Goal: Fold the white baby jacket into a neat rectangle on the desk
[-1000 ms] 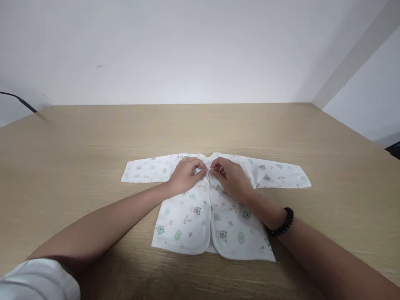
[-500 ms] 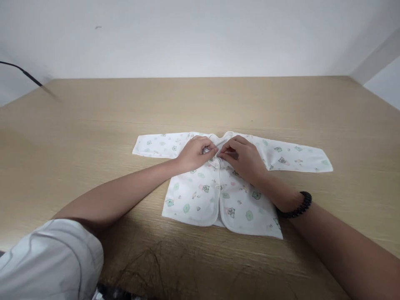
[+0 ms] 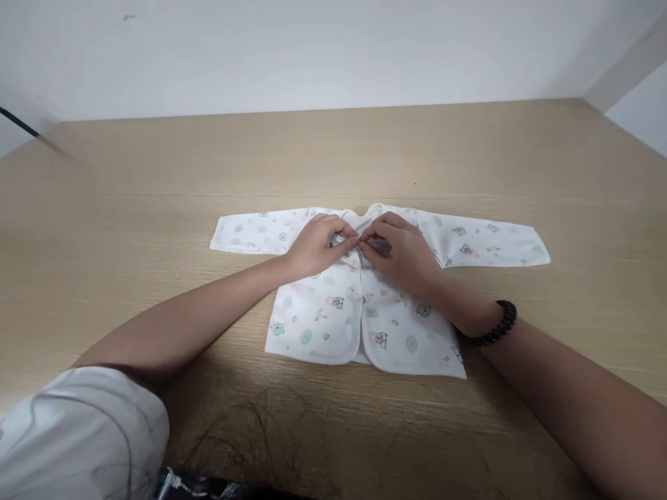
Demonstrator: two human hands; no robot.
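Observation:
A white baby shirt printed with green and pink figures lies flat, its sleeves spread to both sides and its lower front edges slightly apart. My left hand pinches the front edge near the neckline. Right beside it, my right hand pinches the opposite edge, the fingertips of both hands meeting at the middle of the chest. Whatever small fastener may lie between the fingertips is hidden. The shirt's cloth is slightly bunched under my hands.
The shirt rests on a wooden table that reaches back to a white wall. A black cable enters at the far left. A black beaded bracelet circles my right wrist.
The view has shifted, so the table and shirt appear slightly higher. Both hands keep their pinch, and their fingertips are now closer together.

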